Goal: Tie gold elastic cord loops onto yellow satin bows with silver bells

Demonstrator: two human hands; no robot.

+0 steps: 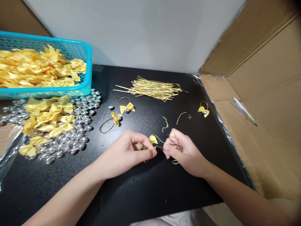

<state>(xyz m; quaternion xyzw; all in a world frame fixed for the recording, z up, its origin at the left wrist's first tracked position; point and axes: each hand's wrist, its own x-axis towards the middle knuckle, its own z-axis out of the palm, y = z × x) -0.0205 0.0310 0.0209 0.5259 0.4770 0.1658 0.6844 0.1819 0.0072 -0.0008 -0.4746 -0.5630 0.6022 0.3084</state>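
Observation:
In the head view my left hand (135,147) pinches a small yellow ribbon bow (153,139) just above the black table, and the fingers cover most of it. My right hand (182,150) is closed close beside it, thumb against fingers, on a thin gold tie (160,139) that curves over from the bow. A thin dark piece shows between the two sets of fingertips; I cannot make out what it is. A gold loop (175,162) pokes out below my right hand. Short gold offcuts (166,124) lie just beyond the hands.
Gold ties (155,88) lie bundled at the back. Finished bows with silver bells and loops (127,108) rest left of centre, another bow (204,111) at right. Silver bells (77,135) and loose bows (53,119) are heaped left, before a blue basket (88,69) of bows. Cardboard (265,94) stands right.

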